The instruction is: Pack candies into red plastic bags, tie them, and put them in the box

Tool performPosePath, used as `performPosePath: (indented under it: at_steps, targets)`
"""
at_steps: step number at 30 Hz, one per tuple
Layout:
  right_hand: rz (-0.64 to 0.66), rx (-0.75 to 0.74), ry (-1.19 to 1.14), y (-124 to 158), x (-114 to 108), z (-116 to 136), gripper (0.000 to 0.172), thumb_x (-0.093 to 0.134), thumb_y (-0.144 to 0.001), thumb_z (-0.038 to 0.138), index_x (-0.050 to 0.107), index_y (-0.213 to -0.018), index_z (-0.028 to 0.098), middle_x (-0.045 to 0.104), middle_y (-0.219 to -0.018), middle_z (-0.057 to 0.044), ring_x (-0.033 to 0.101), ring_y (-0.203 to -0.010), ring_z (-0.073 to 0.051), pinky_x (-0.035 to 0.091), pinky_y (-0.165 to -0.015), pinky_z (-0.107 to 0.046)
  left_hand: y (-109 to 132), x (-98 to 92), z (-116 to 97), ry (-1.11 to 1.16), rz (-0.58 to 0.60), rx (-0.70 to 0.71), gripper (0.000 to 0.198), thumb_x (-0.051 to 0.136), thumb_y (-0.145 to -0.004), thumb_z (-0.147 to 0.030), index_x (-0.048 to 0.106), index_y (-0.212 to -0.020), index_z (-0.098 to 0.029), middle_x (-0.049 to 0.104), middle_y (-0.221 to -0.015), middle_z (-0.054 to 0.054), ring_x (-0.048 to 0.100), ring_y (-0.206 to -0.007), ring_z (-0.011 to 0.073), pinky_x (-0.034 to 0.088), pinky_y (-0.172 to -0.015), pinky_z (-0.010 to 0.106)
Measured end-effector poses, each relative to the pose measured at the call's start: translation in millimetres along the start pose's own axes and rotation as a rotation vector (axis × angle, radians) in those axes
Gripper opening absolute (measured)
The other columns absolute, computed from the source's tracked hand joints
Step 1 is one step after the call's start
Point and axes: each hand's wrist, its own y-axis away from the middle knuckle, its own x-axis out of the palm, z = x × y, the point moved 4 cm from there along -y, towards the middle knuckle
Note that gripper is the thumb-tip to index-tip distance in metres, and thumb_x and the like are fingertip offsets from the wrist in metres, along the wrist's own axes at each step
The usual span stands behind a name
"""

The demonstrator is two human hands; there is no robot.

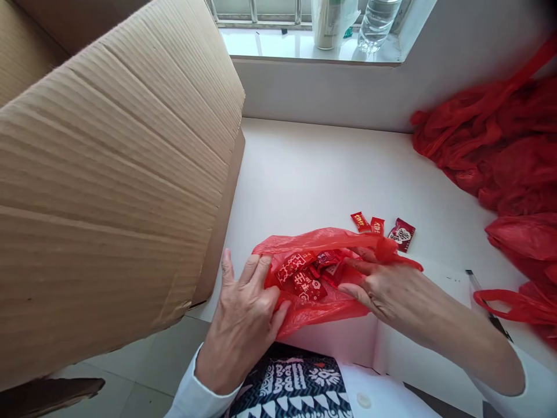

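A red plastic bag [322, 239] lies in front of me with its mouth spread wide. Inside it are several small red wrapped packets [308, 285] with white and gold print. My left hand [248, 313] grips the left rim of the bag, its fingers hooked over the edge and its thumb near the front rim. Through the bag's right side reaches my right hand [374, 284], fingers stretched among the packets and thumb apart; nothing shows held between them. Just behind the bag, two small red packets [360, 222] and a dark red packet [402, 234] rest on the white table.
A large cardboard box [122, 174] stands at the left. Piled along the right are red plastic bags [491, 139], with a pen-like dark-tipped tool [500, 326] near them. On the windowsill stand a clear plastic cup [326, 26] and a water bottle [378, 26].
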Motion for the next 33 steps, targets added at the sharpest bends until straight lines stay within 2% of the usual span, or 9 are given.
performPosePath:
  at_steps: [4,7,10,13,16,20,22,27,33]
  targets:
    - [0.149,0.033,0.006,-13,16,11,0.017,0.055,-0.078,0.004,0.066,-0.078,0.017,0.068,-0.086,-0.008,0.064,-0.086,-0.022,0.04,-0.049,-0.025,10,13.7,-6,-0.015,0.125,0.005,0.022,0.079,-0.065,-0.024,0.067,-0.082,-0.021,0.061,-0.119,0.014,0.05,-0.121,0.0359,0.015,-0.11,0.071]
    - [0.029,-0.019,-0.041,-12,26,11,0.05,0.058,-0.072,0.005,0.056,-0.121,0.016,0.06,-0.122,-0.013,0.059,-0.109,-0.027,0.053,-0.06,-0.03,8,21.5,-4,-0.075,0.188,0.003,0.065,0.082,-0.063,-0.029,0.058,-0.123,-0.02,0.057,-0.126,0.018,0.045,-0.126,0.0431,0.017,-0.106,0.075]
    - [-0.085,-0.015,-0.041,-10,32,2,0.075,0.061,-0.071,0.012,0.035,-0.142,0.019,0.044,-0.142,-0.017,0.055,-0.117,-0.031,0.057,-0.064,-0.036,-6,29.7,0,-0.068,0.236,-0.022,0.089,0.087,-0.056,-0.041,0.05,-0.133,-0.017,0.053,-0.132,0.022,0.044,-0.126,0.0463,0.018,-0.104,0.077]
    - [-0.083,0.018,-0.07,-15,30,-6,0.075,0.065,-0.07,0.015,0.037,-0.14,0.02,0.042,-0.142,-0.018,0.058,-0.112,-0.032,0.057,-0.071,-0.038,-22,36.9,3,-0.074,0.226,-0.064,0.068,0.083,-0.061,-0.045,0.061,-0.119,-0.017,0.054,-0.131,0.022,0.045,-0.126,0.044,0.02,-0.103,0.077]
    - [-0.023,0.037,-0.11,-22,18,-9,0.049,0.06,-0.076,0.015,0.05,-0.124,0.019,0.047,-0.138,-0.016,0.062,-0.104,-0.029,0.056,-0.065,-0.035,-32,40.9,0,-0.1,0.191,-0.114,0.031,0.067,-0.081,-0.039,0.069,-0.1,-0.014,0.056,-0.129,0.022,0.046,-0.126,0.0418,0.02,-0.102,0.078]
    - [0.027,0.116,-0.122,-26,9,-17,0.031,0.052,-0.081,0.01,0.055,-0.11,0.018,0.06,-0.119,-0.011,0.065,-0.094,-0.024,0.054,-0.064,-0.034,-36,42.8,-6,-0.117,0.172,-0.14,0.016,0.056,-0.089,-0.023,0.069,-0.09,-0.013,0.057,-0.126,0.021,0.047,-0.124,0.0398,0.018,-0.101,0.08]
    - [0.014,0.125,-0.123,-27,12,-21,0.036,0.054,-0.081,0.014,0.052,-0.117,0.019,0.06,-0.12,-0.011,0.064,-0.096,-0.025,0.054,-0.064,-0.034,-37,44.5,-7,-0.121,0.169,-0.141,0.014,0.055,-0.087,-0.015,0.068,-0.093,-0.014,0.058,-0.124,0.02,0.048,-0.122,0.0385,0.019,-0.101,0.08]
    - [-0.045,0.114,-0.126,-37,26,-22,0.044,0.058,-0.078,0.012,0.05,-0.12,0.021,0.054,-0.127,-0.011,0.062,-0.104,-0.027,0.055,-0.067,-0.033,-38,52.4,-2,-0.135,0.131,-0.164,0.037,0.045,-0.088,-0.007,0.062,-0.114,-0.027,0.06,-0.119,0.014,0.048,-0.121,0.0355,0.018,-0.1,0.08]
    - [-0.06,0.046,-0.22,-36,8,-8,0.037,0.049,-0.085,0.007,0.053,-0.12,0.016,0.055,-0.129,-0.013,0.066,-0.098,-0.022,0.055,-0.071,-0.032,-49,56.0,6,-0.148,0.033,-0.179,0.031,0.041,-0.087,-0.008,0.065,-0.106,-0.014,0.064,-0.104,0.019,0.054,-0.106,0.0423,0.021,-0.089,0.086]
